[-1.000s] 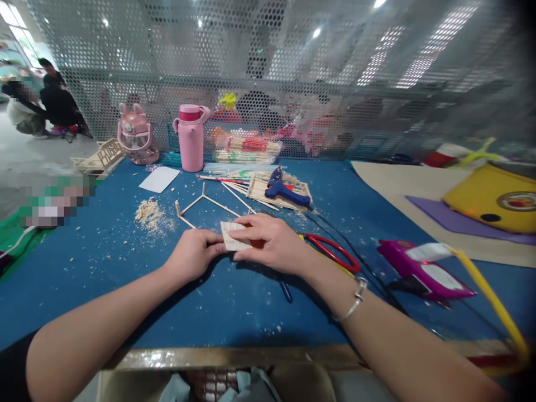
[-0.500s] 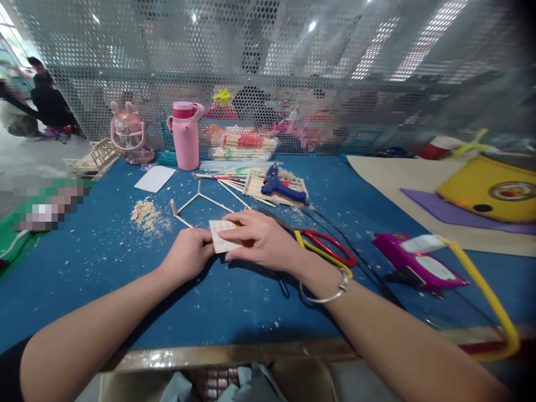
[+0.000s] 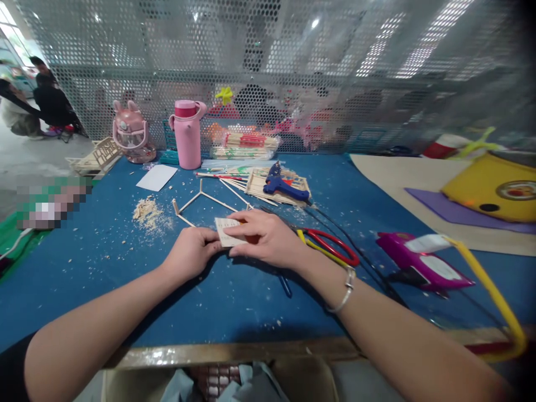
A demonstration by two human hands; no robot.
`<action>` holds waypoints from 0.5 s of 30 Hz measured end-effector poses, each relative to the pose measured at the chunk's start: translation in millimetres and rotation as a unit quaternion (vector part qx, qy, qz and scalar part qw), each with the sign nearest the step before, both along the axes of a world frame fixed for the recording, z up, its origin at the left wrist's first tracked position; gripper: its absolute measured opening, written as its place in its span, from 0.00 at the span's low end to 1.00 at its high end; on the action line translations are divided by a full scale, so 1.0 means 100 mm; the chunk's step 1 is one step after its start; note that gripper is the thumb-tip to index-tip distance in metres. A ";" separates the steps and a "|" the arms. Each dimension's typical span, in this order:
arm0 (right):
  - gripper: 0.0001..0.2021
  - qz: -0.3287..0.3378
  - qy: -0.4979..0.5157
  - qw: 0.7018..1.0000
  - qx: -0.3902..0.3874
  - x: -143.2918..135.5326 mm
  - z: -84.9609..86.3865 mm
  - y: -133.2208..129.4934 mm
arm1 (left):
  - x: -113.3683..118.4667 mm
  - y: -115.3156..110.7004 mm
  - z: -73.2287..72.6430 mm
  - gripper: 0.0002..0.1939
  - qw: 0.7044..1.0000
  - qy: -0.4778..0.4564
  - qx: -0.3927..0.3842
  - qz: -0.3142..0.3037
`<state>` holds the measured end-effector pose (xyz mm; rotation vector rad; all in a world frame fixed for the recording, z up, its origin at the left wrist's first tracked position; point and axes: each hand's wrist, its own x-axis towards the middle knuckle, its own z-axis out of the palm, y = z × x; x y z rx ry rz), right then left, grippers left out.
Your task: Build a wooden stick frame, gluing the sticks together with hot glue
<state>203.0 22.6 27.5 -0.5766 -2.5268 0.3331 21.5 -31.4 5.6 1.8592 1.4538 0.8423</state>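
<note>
The pale printed square (image 3: pixel 226 232) is sitting near the middle of the frame, just above the blue tabletop (image 3: pixel 138 312), and the fingers of both hands are meeting around it. The right hand (image 3: pixel 272 237) is reaching in from the lower right, its thumb lying under the near side and its fingers spreading slightly over the top, so it is clamping the square between them; an orange-brown patch is showing beneath those fingers, though what it belongs to is hard to tell. The left hand (image 3: pixel 190 254) is closing thumb and forefinger together at the square's left edge, but whether they are pinching the square itself or something thin hidden behind it, the view is not showing. The square is looking light and thin, probably papery and fairly stiff over so short a span, likely to bend or crease under a hard squeeze but hardly to slip from dry fingers. Its broad face and right side are offering the surest hold, with flat, even pressure, while the left corners are seeming more prone to curling. Beyond the hands, left of centre, a thin stick frame (image 3: pixel 218 202) is lying open on the table, looking stiff but brittle at its joints, so its thicker corners are seeming safer to grasp than its slender spans.
</note>
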 end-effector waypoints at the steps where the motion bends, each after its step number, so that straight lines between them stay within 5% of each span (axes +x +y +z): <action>1: 0.17 0.005 0.000 1.000 0.005 -0.01 0.00 0.00 | 0.00 0.00 0.00 0.11 1.000 -0.002 -0.001 0.003; 12: 0.16 0.022 -0.006 1.000 0.015 0.00 -0.01 -0.02 | 0.00 0.01 0.00 0.11 1.000 -0.001 0.000 0.005; 15: 0.15 -0.027 0.030 0.999 0.020 0.05 0.02 0.00 | -0.01 0.00 0.00 0.12 1.000 0.002 -0.015 0.003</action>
